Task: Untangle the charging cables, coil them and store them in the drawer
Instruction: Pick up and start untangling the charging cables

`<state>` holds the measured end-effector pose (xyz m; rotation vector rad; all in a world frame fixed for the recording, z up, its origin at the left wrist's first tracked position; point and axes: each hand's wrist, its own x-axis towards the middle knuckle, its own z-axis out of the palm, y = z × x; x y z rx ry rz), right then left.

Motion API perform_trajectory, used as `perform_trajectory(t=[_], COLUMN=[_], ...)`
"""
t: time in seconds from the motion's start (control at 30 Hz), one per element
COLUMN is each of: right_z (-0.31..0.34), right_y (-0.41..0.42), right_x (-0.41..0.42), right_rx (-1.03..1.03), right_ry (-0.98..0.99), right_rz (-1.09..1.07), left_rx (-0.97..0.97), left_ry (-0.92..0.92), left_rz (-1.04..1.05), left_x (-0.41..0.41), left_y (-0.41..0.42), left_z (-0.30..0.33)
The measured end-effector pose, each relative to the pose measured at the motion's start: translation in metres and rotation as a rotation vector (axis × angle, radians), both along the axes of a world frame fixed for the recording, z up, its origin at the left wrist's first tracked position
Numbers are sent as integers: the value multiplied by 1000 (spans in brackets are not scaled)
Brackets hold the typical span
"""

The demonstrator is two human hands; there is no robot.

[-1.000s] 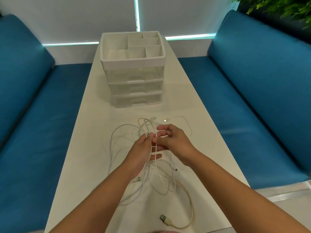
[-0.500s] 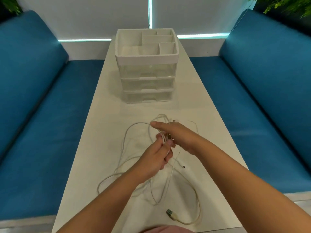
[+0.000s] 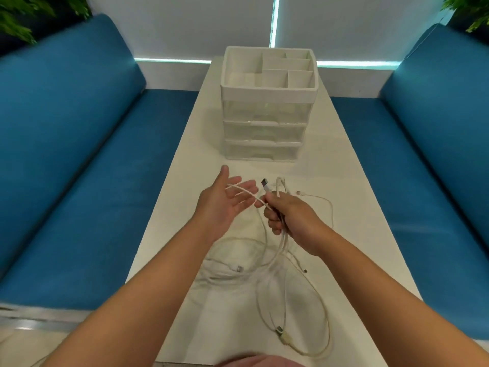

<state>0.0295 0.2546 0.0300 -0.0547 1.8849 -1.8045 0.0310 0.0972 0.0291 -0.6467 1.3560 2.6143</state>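
Observation:
Several white charging cables [image 3: 275,263] lie in a loose tangle on the white table [image 3: 169,223], with USB plugs at the near end. My right hand [image 3: 288,215] grips a bundle of the cables, and a USB plug sticks up above its fingers. My left hand [image 3: 225,202] is spread palm up to the left, and a loop of cable lies across its straight fingers. Beyond the hands stands the white drawer unit [image 3: 264,128], with three clear drawers, all closed, under a divided top tray.
Blue cushioned benches [image 3: 79,160] run along both sides of the narrow table. Green plants show in the upper corners. A white wall is behind the drawer unit. Bare tabletop lies between the hands and the drawers.
My left hand has let go of the cables and spread open to the left. My right hand has gathered the strands into its grip. The view has shifted so the drawer unit sits further right.

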Motion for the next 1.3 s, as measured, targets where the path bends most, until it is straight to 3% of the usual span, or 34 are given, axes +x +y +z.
perform_trajectory(t=[0.1, 0.3, 0.6, 0.73, 0.83, 0.97, 1.07, 1.17, 1.3], right_z=[-5, 3, 10, 15, 19, 32, 47, 59, 65], right_y=[-1, 21, 13, 8, 7, 8, 13, 19, 28], right_x=[7, -2, -4, -6, -11, -15, -17, -19, -27], right_rx=[92, -190, -2, 55, 33, 96, 174, 303, 459], right_ry=[-4, -174, -270, -183, -131, -49, 8, 80, 174], right_rz=[8, -238, 16, 18, -7, 37, 83, 114, 60], left_rx=[19, -305, -674, -680, -431, 79, 319, 303, 145], left_ry=[62, 142, 212, 192, 148, 63, 37, 93, 93], left_rz=[8, -337, -791, -838, -695, -327, -22, 103, -1], left_x=[-4, 23, 57, 57, 53, 33, 14, 3, 1], left_y=[10, 27, 57, 51, 38, 10, -16, -36, -36], left_z=[16, 10, -24, -31, -31, -29, -16, -5, 9])
